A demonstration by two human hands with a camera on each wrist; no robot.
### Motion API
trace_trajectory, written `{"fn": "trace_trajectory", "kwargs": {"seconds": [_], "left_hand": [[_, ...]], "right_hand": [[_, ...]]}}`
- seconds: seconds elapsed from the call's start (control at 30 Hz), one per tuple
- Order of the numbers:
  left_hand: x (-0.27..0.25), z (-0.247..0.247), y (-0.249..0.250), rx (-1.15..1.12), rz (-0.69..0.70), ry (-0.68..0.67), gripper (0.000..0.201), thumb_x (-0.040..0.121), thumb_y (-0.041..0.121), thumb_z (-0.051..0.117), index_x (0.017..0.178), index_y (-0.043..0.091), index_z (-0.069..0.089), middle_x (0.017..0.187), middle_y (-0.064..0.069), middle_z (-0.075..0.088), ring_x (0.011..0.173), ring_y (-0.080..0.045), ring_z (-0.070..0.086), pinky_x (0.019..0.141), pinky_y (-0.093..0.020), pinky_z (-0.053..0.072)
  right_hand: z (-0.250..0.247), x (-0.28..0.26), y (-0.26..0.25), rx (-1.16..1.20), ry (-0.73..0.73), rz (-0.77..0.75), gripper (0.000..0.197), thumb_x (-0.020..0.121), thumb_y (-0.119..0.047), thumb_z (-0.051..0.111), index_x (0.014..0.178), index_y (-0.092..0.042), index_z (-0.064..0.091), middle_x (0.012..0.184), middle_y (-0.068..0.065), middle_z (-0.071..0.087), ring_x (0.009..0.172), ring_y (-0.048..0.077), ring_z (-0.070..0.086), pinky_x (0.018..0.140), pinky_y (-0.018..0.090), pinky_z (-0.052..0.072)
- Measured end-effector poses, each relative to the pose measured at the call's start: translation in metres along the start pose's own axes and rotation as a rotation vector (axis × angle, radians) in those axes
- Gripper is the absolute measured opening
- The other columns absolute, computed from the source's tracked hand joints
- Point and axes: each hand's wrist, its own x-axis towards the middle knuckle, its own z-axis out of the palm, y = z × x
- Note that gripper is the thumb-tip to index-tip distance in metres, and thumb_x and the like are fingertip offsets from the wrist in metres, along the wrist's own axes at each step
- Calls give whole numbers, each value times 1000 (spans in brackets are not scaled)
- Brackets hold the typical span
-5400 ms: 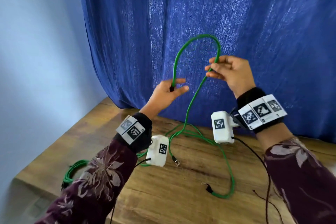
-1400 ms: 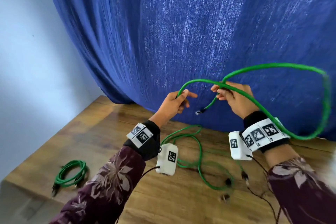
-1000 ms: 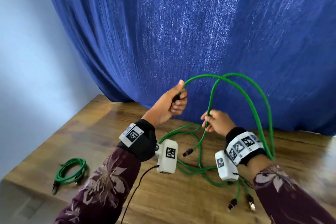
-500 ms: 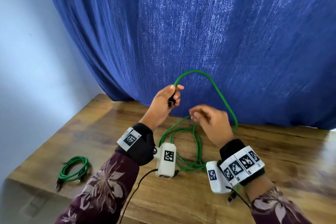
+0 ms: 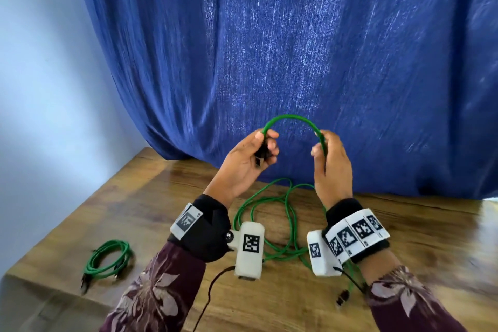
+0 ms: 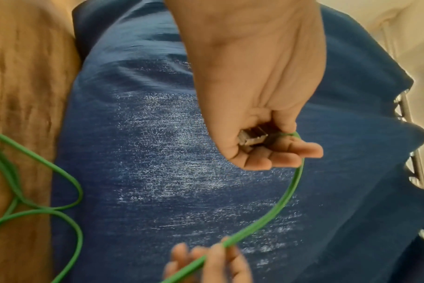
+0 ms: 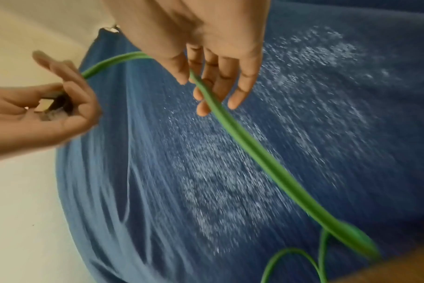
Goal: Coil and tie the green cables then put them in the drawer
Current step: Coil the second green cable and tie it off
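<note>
Left hand (image 5: 249,162) is pinching the green cable (image 5: 292,119) at its connector (image 6: 252,138), right hand (image 5: 332,167) fingers are curling loosely around it. The slack's lying tangled mid-table (image 5: 140,191), so it's probably snagging or slipping out of that loose hold.

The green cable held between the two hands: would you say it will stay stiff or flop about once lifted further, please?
The green cable probably springs somewhat: it holds a smooth arch between the left hand and right hand. Its slack on the table lies in loose, crossing loops, so it will likely trail and snag. It looks light, held by just a few fingers.
</note>
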Motion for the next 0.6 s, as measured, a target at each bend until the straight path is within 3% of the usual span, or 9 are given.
{"fn": "trace_trajectory", "kwargs": {"seconds": [0.07,0.13,0.2,0.27,0.33,0.4,0.47,0.6], "left_hand": [[3,-2,6,-99,52,47,20,74,36,68,86,21,73,71,9,61,71,-5,60,68,-17,51],[7,-3,13,-173,100,124,20,81,31,57,85,18,72,70,8,62,69,-4,62,67,-17,52],[10,-3,18,-174,125,184,29,94,22,37,92,13,65,70,7,65,68,-4,64,68,-17,54],[14,-5,16,-135,137,200,32,99,18,26,98,11,58,75,5,71,72,-5,67,72,-17,54],[16,-4,12,-111,145,197,33,101,17,23,103,11,56,84,4,74,80,-6,69,76,-18,55],[18,-5,9,-93,160,173,33,101,16,23,109,10,55,94,3,74,89,-7,69,81,-20,54],[20,-8,5,-72,167,136,32,99,16,26,112,9,54,99,2,73,96,-10,68,86,-22,53],[19,-17,-3,50,117,100,35,100,14,23,117,6,52,104,1,72,102,-13,66,93,-25,51]], "right_hand": [[4,-16,10,44,0,123,24,93,-21,42,113,-8,46,86,3,61,70,12,64,74,36,46],[6,-34,16,187,-37,223,13,94,-11,48,103,-15,40,76,0,54,46,6,57,55,30,47],[8,-50,19,292,-102,262,18,93,-10,51,96,-23,40,78,7,54,41,6,50,46,22,41],[9,-58,18,307,-132,216,15,90,-18,56,95,-27,46,80,1,56,52,4,50,53,21,40],[7,-58,15,244,-154,128,17,83,-21,60,98,-23,52,82,-6,58,68,2,53,64,12,41],[3,-55,11,152,-215,21,25,76,-16,57,101,-22,58,87,-15,58,78,-2,54,70,5,38],[-2,-53,8,111,-308,-67,35,73,-10,55,105,-22,64,90,-22,56,86,-4,55,77,5,39],[-11,-45,0,229,-410,-126,34,78,-9,59,106,-27,69,91,-15,64,89,0,61,82,9,43]]}}
